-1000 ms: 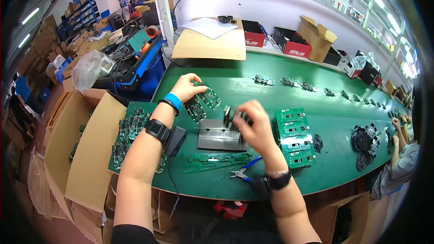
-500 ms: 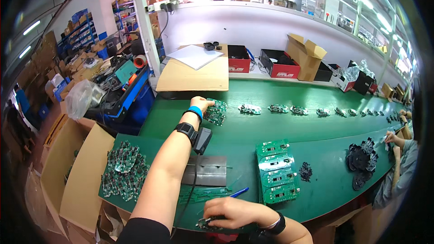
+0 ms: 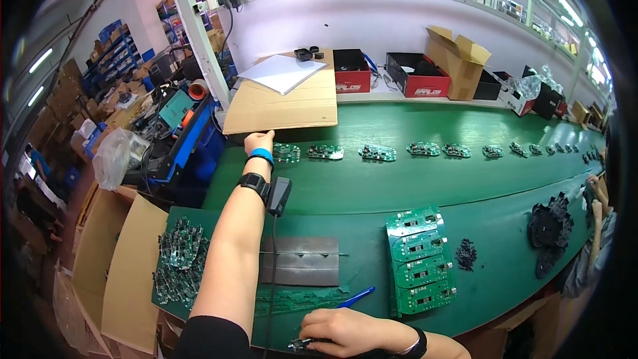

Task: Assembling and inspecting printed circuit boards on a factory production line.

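My left hand [image 3: 259,141] reaches to the far side of the green bench, fingers closed at the left edge of a green circuit board [image 3: 288,153]. Just right of it lies another circuit board [image 3: 325,152], at the left end of a long row of similar boards [image 3: 377,153]. Near the bench's front edge, my right hand [image 3: 342,330] curls over a small dark circuit board [image 3: 300,344], which its fingers partly hide. A blue pen [image 3: 357,297] lies just beyond that hand.
Loose boards [image 3: 179,252] are heaped at the left, beside a cardboard box [image 3: 136,272]. A grey metal plate [image 3: 302,261] lies mid-bench. Stacked board panels [image 3: 420,259], small black parts [image 3: 466,254] and dark pieces [image 3: 550,229] sit rightward. A co-worker's arm [image 3: 595,226] shows far right.
My left hand has moved left along the row. One board it held now lies on the bench at the row's end. My right hand stays near the front edge; the view has shifted slightly.
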`<state>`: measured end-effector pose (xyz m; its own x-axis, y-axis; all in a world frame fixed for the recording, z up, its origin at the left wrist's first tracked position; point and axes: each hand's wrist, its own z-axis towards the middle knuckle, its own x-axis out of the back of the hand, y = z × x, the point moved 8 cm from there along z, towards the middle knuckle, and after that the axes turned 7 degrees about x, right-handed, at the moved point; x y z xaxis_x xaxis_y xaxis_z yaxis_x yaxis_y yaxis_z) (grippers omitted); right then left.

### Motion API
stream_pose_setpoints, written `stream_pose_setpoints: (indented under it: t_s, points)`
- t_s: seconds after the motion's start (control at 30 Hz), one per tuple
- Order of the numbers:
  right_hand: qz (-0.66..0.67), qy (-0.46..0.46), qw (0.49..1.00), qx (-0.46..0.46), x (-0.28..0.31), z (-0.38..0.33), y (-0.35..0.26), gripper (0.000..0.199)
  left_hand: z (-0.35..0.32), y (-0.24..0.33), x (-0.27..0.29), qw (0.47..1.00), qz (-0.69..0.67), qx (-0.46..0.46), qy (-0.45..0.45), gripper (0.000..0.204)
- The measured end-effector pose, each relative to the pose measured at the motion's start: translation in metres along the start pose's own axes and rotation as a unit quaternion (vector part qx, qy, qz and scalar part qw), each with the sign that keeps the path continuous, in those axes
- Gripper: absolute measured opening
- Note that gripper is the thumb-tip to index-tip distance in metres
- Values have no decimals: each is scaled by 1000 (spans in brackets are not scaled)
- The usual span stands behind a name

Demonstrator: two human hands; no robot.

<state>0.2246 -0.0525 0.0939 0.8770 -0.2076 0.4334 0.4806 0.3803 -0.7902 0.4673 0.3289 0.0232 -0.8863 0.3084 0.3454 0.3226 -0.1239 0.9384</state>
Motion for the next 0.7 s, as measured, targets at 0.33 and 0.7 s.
stream_pose_setpoints:
  t_s: [0.33,0.7]
  points:
    - [3,-6,1000,1,-3,2,10,18,16,24,31,963,126,-217,-97,41]
    - [-81,320,944,-31,47,-10,6,18,-348,33,129,617,-31,-13,-786,84]
